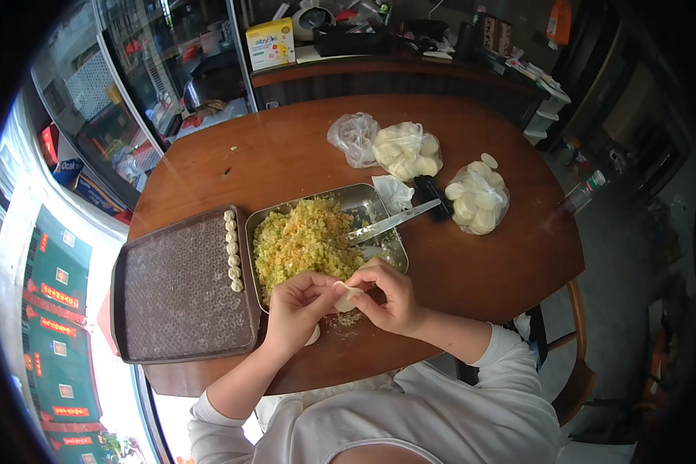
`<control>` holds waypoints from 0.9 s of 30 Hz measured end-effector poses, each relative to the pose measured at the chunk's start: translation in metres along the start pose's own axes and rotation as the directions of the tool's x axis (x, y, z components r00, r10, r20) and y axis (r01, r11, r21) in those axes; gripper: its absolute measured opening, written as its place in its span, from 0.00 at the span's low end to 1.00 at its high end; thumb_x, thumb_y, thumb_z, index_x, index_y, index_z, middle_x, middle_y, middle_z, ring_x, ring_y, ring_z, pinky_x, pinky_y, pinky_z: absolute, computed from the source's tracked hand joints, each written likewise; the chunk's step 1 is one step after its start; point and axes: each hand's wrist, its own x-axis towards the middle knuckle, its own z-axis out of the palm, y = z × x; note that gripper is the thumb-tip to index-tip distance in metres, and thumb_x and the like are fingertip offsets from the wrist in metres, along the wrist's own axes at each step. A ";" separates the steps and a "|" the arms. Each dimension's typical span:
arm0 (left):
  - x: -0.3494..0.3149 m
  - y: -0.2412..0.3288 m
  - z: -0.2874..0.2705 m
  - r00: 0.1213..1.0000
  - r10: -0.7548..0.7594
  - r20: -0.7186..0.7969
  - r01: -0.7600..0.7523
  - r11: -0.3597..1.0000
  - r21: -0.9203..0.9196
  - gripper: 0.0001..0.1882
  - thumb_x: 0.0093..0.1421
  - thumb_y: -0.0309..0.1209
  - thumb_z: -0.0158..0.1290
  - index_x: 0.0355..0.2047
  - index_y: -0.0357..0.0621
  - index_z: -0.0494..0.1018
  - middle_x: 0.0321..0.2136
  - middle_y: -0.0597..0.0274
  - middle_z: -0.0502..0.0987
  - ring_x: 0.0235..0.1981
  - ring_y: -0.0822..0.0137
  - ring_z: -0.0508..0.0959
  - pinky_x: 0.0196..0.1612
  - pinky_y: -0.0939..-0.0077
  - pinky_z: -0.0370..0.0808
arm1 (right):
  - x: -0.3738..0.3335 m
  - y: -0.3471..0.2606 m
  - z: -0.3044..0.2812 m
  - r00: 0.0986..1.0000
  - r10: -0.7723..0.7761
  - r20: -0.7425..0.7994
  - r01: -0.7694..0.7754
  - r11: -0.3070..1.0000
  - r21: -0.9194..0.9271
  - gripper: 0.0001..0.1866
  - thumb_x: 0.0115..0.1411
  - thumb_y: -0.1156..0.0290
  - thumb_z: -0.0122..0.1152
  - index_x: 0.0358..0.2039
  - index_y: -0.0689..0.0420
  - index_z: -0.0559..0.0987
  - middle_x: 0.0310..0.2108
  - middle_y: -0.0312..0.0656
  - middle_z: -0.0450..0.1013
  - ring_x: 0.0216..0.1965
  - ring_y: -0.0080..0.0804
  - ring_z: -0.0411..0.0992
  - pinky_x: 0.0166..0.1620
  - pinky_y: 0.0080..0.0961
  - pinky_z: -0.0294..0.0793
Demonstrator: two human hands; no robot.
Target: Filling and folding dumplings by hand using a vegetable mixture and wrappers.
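Note:
Between my hands is a pale round dumpling wrapper [346, 299]. My left hand [298, 305] pinches its left edge, and my right hand [390, 298] pinches the other side. Whether filling lies inside it is hard to make out. Just beyond my fingers, a metal tray [396, 246] holds a heap of chopped yellow-green filling [305, 236]. A flat metal spreader [394, 222] rests in it, its dark handle over the right rim. Another pale wrapper [313, 335] lies partly hidden beside my left wrist. A brown patterned tray [182, 290] on the left carries a row of several small dumplings [233, 249].
Two clear bags of round wrappers [407, 151] [478, 197] sit at the back right, with a loose wrapper by one. Near them are a crumpled plastic bag [353, 139] and a white tissue [393, 192]. A wooden chair [576, 379] stands at the table's right.

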 end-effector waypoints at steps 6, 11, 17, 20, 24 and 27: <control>0.008 -0.003 0.008 1.000 0.004 0.022 -0.004 1.000 -0.019 0.09 0.65 0.26 0.57 0.41 0.32 0.75 0.33 0.58 0.82 0.34 0.74 0.81 0.38 0.82 0.81 | 0.002 0.006 -0.002 0.997 0.059 -0.047 -0.061 0.998 -0.032 0.02 0.62 0.79 0.58 0.36 0.61 0.75 0.32 0.40 0.72 0.31 0.28 0.72 0.34 0.22 0.73; -0.003 -0.016 0.003 1.000 0.015 -0.006 -0.016 0.993 -0.118 0.08 0.65 0.26 0.57 0.40 0.31 0.75 0.34 0.57 0.82 0.36 0.74 0.81 0.39 0.82 0.81 | 0.008 0.007 0.004 0.998 0.059 -0.013 -0.059 0.998 -0.034 0.02 0.62 0.79 0.59 0.35 0.61 0.76 0.32 0.40 0.72 0.32 0.27 0.72 0.34 0.22 0.73; -0.001 -0.012 -0.001 0.994 0.068 -0.081 -0.082 0.978 -0.194 0.09 0.65 0.26 0.56 0.40 0.32 0.73 0.36 0.56 0.81 0.38 0.72 0.82 0.40 0.80 0.82 | 0.032 0.013 0.002 0.980 0.192 0.057 -0.197 0.975 0.099 0.11 0.60 0.72 0.67 0.39 0.61 0.77 0.35 0.37 0.74 0.32 0.18 0.70 0.34 0.18 0.71; -0.001 -0.014 -0.006 0.994 0.087 -0.071 -0.102 0.964 -0.247 0.08 0.65 0.25 0.56 0.41 0.34 0.73 0.37 0.56 0.82 0.38 0.71 0.82 0.42 0.79 0.82 | 0.056 0.021 -0.025 0.986 -0.030 -0.164 0.017 0.996 -0.083 0.19 0.58 0.66 0.69 0.44 0.59 0.72 0.39 0.38 0.72 0.34 0.21 0.69 0.40 0.20 0.70; -0.003 -0.014 -0.002 0.989 -0.145 0.037 0.147 0.885 -0.441 0.09 0.63 0.24 0.58 0.42 0.37 0.73 0.36 0.58 0.82 0.36 0.72 0.82 0.40 0.79 0.81 | 0.049 0.066 -0.073 0.786 0.082 -0.613 -0.161 0.984 -0.075 0.13 0.65 0.72 0.59 0.47 0.58 0.68 0.35 0.33 0.67 0.35 0.18 0.65 0.41 0.18 0.66; -0.012 -0.012 0.004 0.952 -0.247 0.180 0.304 0.836 -0.457 0.13 0.60 0.22 0.60 0.45 0.38 0.74 0.39 0.58 0.83 0.39 0.73 0.82 0.40 0.81 0.80 | 0.043 0.083 -0.104 0.714 0.177 -0.677 -0.305 0.949 -0.074 0.09 0.70 0.68 0.52 0.46 0.59 0.71 0.36 0.34 0.69 0.38 0.19 0.66 0.43 0.19 0.66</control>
